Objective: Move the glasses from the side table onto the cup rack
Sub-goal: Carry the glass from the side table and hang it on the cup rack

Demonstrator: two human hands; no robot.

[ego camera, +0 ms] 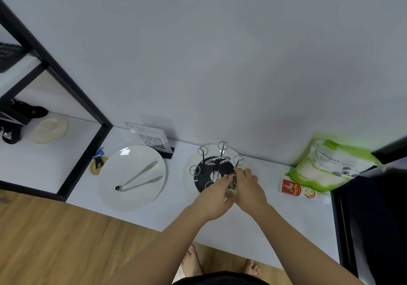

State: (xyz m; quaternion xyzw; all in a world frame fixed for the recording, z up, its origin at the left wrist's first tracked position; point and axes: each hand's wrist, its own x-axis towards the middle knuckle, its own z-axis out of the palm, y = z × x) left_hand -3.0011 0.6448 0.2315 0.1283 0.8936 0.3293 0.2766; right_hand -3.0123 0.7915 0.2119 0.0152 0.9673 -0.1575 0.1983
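At the far left a black metal shelf frame [66,80] stands against the wall, with a cream cloth bundle [49,130] on its lower white shelf. To its right, on the white counter [167,214], lie a small blue wrapper [98,153] and a large white plate [132,178] that carries metal tongs [138,176]. Behind the plate leans a clear stand with a QR card [152,140].

Next comes the cup rack [214,170], a black disc with wire pegs ending in loops, standing on a round white tray [187,180] near the wall. At least 4 loops stand bare.

Both of the person's hands meet over the near right part of the rack. The left hand [214,199] and the right hand [248,187] each have fingers curled round 1 clear glass [232,185], which sits between them just above the rack's edge. Whether the glass is already on a peg cannot be told.

Further right, a red and white tube [301,191] lies on the counter, and a green and white pouch [332,165] with a panda picture leans behind it. At the bottom edge 2 bare feet [191,262] stand on the wooden floor [55,236].
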